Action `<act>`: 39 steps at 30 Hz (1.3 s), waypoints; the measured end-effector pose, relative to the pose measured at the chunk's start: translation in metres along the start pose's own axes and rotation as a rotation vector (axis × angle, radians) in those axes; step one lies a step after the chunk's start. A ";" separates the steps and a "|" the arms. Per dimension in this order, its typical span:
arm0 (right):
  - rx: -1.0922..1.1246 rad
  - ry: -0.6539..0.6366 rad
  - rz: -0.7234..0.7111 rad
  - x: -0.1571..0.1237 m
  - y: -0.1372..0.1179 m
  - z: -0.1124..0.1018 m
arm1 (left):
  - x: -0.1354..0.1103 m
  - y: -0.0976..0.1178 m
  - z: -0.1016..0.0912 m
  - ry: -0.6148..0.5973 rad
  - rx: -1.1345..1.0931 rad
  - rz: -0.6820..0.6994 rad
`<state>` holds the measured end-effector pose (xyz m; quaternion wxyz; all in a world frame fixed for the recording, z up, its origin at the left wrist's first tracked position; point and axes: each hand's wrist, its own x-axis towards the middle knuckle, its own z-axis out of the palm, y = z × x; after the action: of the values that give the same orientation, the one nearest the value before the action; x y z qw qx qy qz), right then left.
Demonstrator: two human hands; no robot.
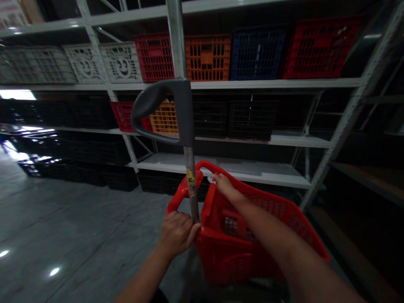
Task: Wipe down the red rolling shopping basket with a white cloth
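Steel pole [188, 156] rising nearest, the left hand [179, 230] grips the red basket [227, 256], which stretches toward four o'clock, while at two o'clock the right hand [222, 182] pinches a white scrap [211, 179].

From where I stood, the left hand [179, 231], low in the middle of the frame, was bare, as was the left forearm [148, 269]. The right hand [223, 184], near the centre, was bare too, its bare forearm [277, 235] broadening towards the lower right.
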<state>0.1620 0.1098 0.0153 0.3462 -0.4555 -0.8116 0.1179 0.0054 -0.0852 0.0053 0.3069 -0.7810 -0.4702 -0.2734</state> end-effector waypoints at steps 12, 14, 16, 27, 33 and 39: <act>0.239 -0.062 -0.061 -0.109 -0.039 -0.031 | 0.011 0.000 0.008 0.014 0.046 -0.015; 0.202 -0.002 -0.036 -0.127 -0.051 -0.028 | 0.014 0.000 0.011 0.006 0.058 -0.023; 0.121 0.015 -0.051 -0.144 -0.056 -0.022 | 0.018 0.000 0.014 -0.005 0.066 -0.018; -0.102 0.161 0.100 -0.186 -0.023 -0.031 | 0.026 0.008 0.018 0.007 0.087 -0.044; -0.069 0.174 -0.036 -0.169 -0.064 -0.013 | 0.033 0.015 0.021 -0.002 0.111 -0.020; -0.243 0.189 0.209 -0.229 0.045 -0.061 | 0.034 0.006 0.026 0.006 0.119 -0.005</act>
<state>0.3112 -0.0606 -0.0672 0.3491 -0.5848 -0.7322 0.0111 0.0287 -0.0488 0.0112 0.3536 -0.7593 -0.4868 -0.2478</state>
